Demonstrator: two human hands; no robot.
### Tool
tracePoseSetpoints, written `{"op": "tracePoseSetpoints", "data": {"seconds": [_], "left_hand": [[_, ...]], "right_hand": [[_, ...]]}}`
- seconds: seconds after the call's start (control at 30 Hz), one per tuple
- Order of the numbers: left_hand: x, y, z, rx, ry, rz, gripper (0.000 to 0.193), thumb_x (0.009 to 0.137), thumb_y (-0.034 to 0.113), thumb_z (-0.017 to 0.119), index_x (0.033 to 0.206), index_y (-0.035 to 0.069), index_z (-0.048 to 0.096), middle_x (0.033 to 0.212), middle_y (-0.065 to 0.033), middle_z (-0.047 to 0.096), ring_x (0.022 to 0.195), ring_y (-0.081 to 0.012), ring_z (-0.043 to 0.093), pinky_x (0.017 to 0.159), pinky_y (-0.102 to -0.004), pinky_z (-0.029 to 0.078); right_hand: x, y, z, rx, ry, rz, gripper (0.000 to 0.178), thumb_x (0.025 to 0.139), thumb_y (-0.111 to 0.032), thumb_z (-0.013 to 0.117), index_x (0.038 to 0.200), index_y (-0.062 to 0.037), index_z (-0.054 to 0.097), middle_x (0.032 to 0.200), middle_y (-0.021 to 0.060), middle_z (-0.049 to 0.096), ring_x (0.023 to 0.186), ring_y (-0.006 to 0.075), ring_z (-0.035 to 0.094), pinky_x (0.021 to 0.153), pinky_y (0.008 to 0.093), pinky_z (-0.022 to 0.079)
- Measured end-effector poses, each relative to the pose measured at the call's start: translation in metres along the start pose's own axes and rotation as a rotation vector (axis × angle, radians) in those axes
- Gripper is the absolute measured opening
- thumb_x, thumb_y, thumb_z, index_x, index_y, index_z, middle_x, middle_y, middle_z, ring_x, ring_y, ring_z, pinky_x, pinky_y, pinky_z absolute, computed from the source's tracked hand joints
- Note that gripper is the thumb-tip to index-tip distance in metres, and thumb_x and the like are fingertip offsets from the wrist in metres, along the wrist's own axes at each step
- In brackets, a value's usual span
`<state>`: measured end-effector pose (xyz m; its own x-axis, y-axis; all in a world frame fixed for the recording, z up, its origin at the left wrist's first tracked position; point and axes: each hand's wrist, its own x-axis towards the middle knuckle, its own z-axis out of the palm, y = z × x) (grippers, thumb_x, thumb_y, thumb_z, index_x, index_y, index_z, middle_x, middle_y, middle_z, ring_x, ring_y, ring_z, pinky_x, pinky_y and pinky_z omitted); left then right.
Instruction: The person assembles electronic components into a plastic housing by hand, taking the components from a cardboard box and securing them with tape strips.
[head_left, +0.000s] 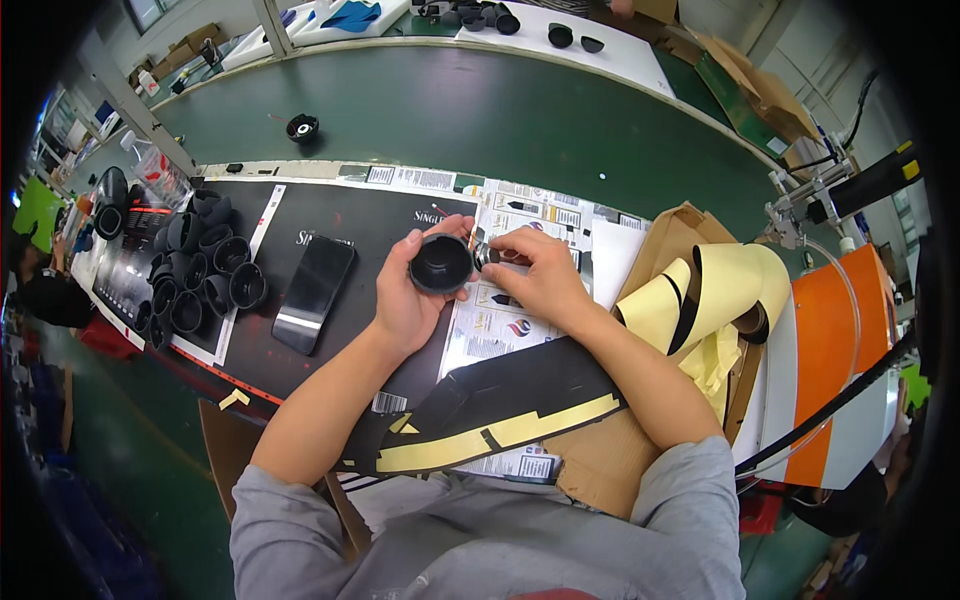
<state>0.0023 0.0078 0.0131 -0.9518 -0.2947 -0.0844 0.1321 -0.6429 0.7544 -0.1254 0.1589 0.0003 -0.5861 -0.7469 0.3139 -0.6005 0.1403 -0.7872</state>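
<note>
My left hand [402, 305] is wrapped round a black round cup-shaped housing [441, 264], its hollow mouth turned up toward me. Just to the right, my right hand [548, 278] pinches a small dark and silvery round part [485, 256] between thumb and fingers, close beside the cup's rim. Whether the two pieces touch, I cannot tell. Below my right forearm lies a black foam sheet [500, 395] with a pale yellow backing strip along its near edge.
Several similar black cups [188, 310] are heaped at the left, near a clear bottle [155, 168]. A phone [313, 293] lies left of my hands. Rolled yellow-backed sheet [735, 290] fills a cardboard box [590, 470] at the right, beside an orange and white machine [838, 350]. Another cup [302, 128] stands farther back.
</note>
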Motion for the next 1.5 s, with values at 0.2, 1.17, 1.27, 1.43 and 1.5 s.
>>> {"op": "tracePoseSetpoints", "data": {"seconds": [0.2, 1.17, 1.27, 1.43, 1.5], "left_hand": [[0.003, 0.007, -0.012, -0.121, 0.049, 0.039, 0.051, 0.099, 0.045, 0.032, 0.128, 0.007, 0.05, 0.124, -0.011, 0.057, 0.087, -0.0201, 0.063, 0.069, -0.0324, 0.051], [-0.004, -0.005, 0.001, -0.007, -0.155, -0.073, 0.048, 0.097, 0.033, 0.038, 0.135, 0.005, 0.042, 0.125, -0.0114, 0.051, 0.115, -0.0239, 0.052, 0.097, -0.0455, 0.044], [-0.003, -0.007, 0.002, 0.003, -0.152, -0.06, 0.048, 0.098, 0.033, 0.037, 0.137, 0.004, 0.04, 0.126, -0.0119, 0.05, 0.115, -0.0237, 0.052, 0.095, -0.0454, 0.046], [-0.007, -0.008, 0.004, 0.043, -0.158, -0.048, 0.05, 0.098, 0.033, 0.037, 0.138, 0.003, 0.038, 0.126, -0.0121, 0.05, 0.112, -0.0223, 0.053, 0.088, -0.0426, 0.05], [-0.008, -0.007, 0.002, 0.063, -0.149, -0.036, 0.05, 0.099, 0.033, 0.036, 0.139, 0.003, 0.037, 0.126, -0.0119, 0.05, 0.111, -0.0216, 0.054, 0.085, -0.0411, 0.052]], "right_hand": [[0.006, 0.0, -0.003, -0.01, 0.099, 0.018, 0.026, 0.075, -0.01, 0.074, 0.098, 0.001, 0.068, 0.083, 0.0105, 0.062, 0.071, 0.0182, 0.062, 0.066, 0.029, 0.05], [-0.004, -0.038, 0.013, -0.31, 0.213, -0.483, 0.023, 0.072, -0.013, 0.076, 0.09, -0.0031, 0.067, 0.075, 0.0061, 0.058, 0.063, 0.0211, 0.059, 0.053, 0.0312, 0.047], [-0.004, -0.036, 0.013, -0.297, 0.227, -0.46, 0.021, 0.071, -0.013, 0.076, 0.088, -0.0033, 0.068, 0.074, 0.0063, 0.058, 0.062, 0.0213, 0.059, 0.053, 0.0314, 0.047], [-0.005, -0.034, 0.014, -0.227, 0.234, -0.4, 0.017, 0.071, -0.013, 0.076, 0.086, -0.0055, 0.072, 0.069, 0.006, 0.055, 0.059, 0.0208, 0.056, 0.052, 0.0319, 0.045], [-0.004, -0.035, 0.011, -0.243, 0.201, -0.392, 0.014, 0.071, -0.015, 0.075, 0.083, -0.0083, 0.072, 0.07, 0.0049, 0.055, 0.062, 0.0213, 0.057, 0.053, 0.0329, 0.046]]}}
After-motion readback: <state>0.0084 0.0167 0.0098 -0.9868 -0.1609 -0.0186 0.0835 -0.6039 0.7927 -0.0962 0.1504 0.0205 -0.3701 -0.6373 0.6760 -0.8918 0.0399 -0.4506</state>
